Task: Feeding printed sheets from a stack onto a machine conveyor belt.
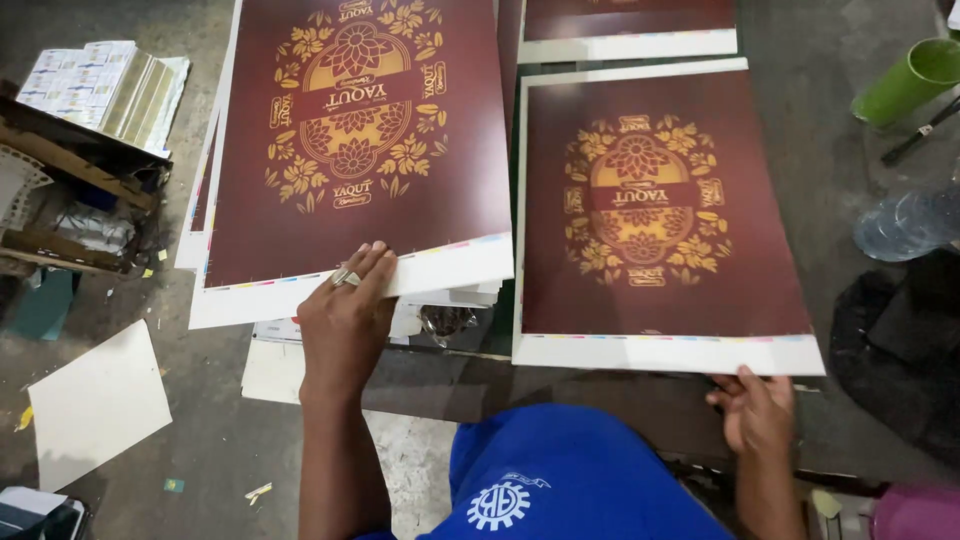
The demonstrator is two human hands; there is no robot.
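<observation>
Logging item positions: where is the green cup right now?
In the head view, the green cup lies tilted at the far upper right, beyond the right printed sheet and above a clear bottle.

green cup, clear plastic bottle, blank white card

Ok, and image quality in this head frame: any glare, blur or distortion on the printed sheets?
Head view: soft sheen on the left maroon sheet; the right maroon sheet looks duller and slightly soft; edges bow with wide-angle distortion; left hand and right hand are sharp; floor corners are dim.

Dim, even light; soft overall blur
</observation>
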